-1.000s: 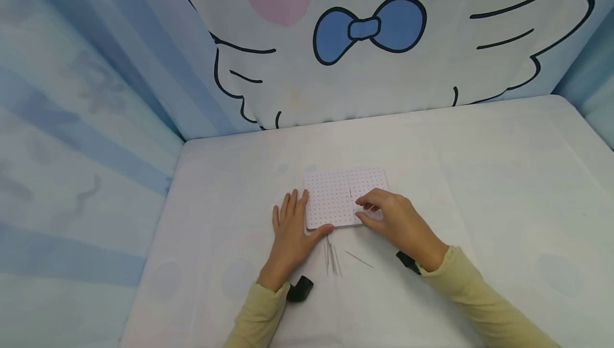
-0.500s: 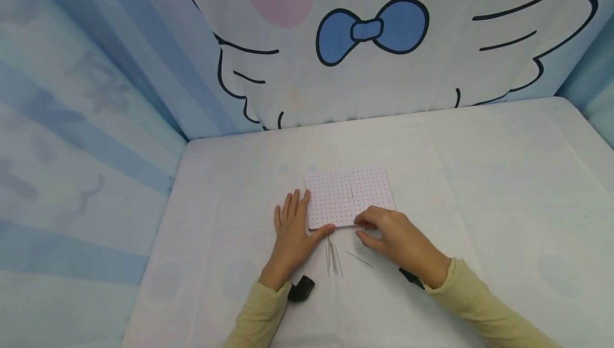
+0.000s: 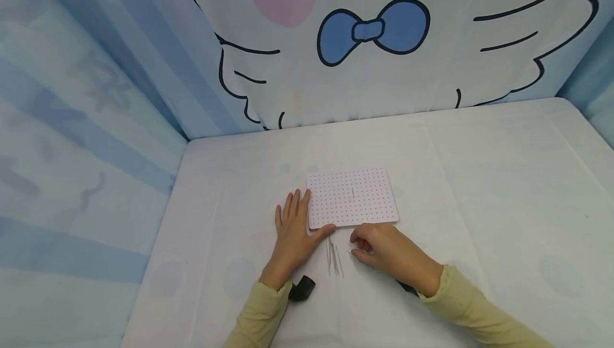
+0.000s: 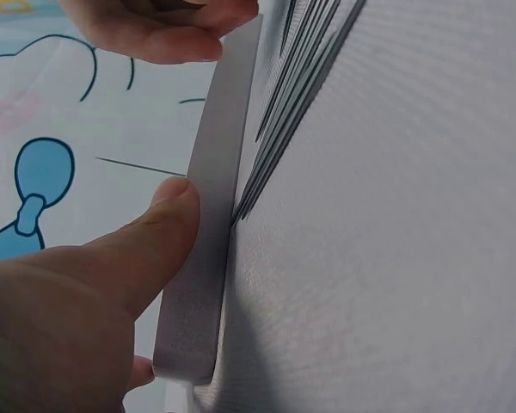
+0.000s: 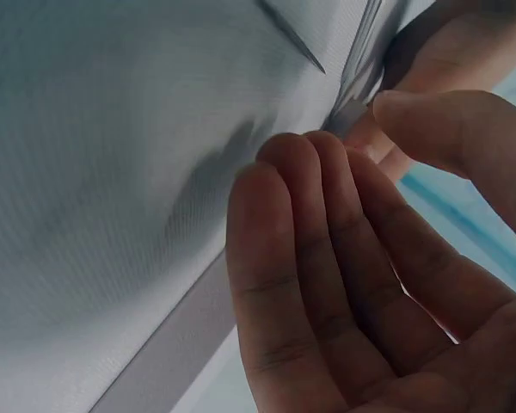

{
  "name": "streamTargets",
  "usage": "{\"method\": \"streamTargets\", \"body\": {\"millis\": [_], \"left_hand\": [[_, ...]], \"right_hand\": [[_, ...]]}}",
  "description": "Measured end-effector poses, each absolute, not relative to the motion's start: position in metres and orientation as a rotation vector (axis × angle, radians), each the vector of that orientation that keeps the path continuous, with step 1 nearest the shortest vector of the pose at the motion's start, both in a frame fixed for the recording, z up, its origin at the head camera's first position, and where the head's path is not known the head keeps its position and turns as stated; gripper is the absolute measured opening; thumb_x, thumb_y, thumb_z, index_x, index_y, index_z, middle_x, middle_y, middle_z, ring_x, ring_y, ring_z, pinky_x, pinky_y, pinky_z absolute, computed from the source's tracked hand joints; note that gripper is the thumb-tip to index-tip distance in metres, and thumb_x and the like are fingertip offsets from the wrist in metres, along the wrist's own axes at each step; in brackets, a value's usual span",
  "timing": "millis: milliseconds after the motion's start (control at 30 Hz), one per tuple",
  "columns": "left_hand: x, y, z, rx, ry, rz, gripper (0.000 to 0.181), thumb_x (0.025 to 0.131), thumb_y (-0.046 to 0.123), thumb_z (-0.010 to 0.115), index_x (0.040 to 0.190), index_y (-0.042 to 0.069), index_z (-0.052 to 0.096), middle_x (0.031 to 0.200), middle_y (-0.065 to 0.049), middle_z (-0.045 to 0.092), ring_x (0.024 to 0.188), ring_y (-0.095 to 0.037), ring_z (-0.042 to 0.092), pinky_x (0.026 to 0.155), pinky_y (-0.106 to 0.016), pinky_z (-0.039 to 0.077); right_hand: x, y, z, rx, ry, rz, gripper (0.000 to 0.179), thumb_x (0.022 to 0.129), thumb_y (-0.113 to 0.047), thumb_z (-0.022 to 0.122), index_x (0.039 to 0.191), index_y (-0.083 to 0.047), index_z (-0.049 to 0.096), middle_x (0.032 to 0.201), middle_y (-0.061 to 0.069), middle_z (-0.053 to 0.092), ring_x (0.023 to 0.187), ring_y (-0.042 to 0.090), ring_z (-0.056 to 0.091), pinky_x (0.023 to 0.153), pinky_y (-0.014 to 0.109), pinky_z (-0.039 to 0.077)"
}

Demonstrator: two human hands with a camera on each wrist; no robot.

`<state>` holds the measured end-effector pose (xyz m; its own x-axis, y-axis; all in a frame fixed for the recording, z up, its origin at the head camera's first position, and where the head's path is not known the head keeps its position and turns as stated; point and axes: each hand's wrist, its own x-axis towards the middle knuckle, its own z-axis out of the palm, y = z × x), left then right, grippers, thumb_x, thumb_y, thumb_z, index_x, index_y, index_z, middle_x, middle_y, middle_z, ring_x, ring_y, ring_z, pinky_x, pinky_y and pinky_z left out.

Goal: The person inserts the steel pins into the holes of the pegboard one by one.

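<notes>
1 perforated board (image 3: 352, 212) w/ 1 upright needle (image 3: 353, 192); 1 bunch of needles (image 4: 310, 96) by its near edge (several, but exact no. unclear, they overlap); 1 loose needle (image 5: 291, 34) right of the bunch. 2 hands, i.e. 1 left hand (image 3: 293, 236) + 1 right hand (image 3: 388, 252); 2 sleeves (image 3: 259, 310); 2 black wrist pieces (image 3: 302, 289); 1 table (image 3: 503, 204); 1 blue bow (image 3: 368, 30) printed on the far cloth (image 3: 384, 87).

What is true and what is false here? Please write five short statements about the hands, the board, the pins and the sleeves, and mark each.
1. The left hand touches the dotted board. True.
2. One standing pin sticks up from the board. True.
3. The right hand grips a pin. False: it holds nothing visible.
4. The loose pins lie on the board. False: they lie on the table beside it.
5. Both sleeves are pale yellow. True.
</notes>
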<state>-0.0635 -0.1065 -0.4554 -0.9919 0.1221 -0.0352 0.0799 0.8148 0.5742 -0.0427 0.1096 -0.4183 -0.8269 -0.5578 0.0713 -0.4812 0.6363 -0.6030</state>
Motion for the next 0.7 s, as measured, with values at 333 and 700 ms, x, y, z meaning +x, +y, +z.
{"method": "streamTargets", "body": {"millis": [333, 700], "left_hand": [[-0.0637, -0.1051, -0.4561, 0.169, 2.92, 0.941, 0.099, 0.084, 0.058, 0.07, 0.157, 0.009, 0.025, 0.164, -0.019, 0.017, 0.153, -0.036, 0.009, 0.119, -0.06, -0.002], [-0.0641, -0.1051, -0.4563, 0.152, 2.912, 0.918, 0.1, 0.084, 0.059, 0.07, 0.158, 0.01, 0.023, 0.165, -0.016, 0.016, 0.153, -0.034, 0.008, 0.12, -0.058, -0.002]], "right_hand": [[-0.0419, 0.1097, -0.4214, -0.916, 2.712, -0.877, 0.015, 0.079, 0.0, 0.075, 0.073, -0.01, 0.066, 0.067, -0.007, 0.059, 0.062, 0.0, 0.049, 0.057, 0.019, 0.045], [-0.0416, 0.1072, -0.424, -0.956, 2.757, -0.756, 0.024, 0.077, 0.003, 0.071, 0.064, -0.013, 0.059, 0.057, -0.009, 0.051, 0.055, 0.001, 0.039, 0.051, 0.018, 0.037]]}}
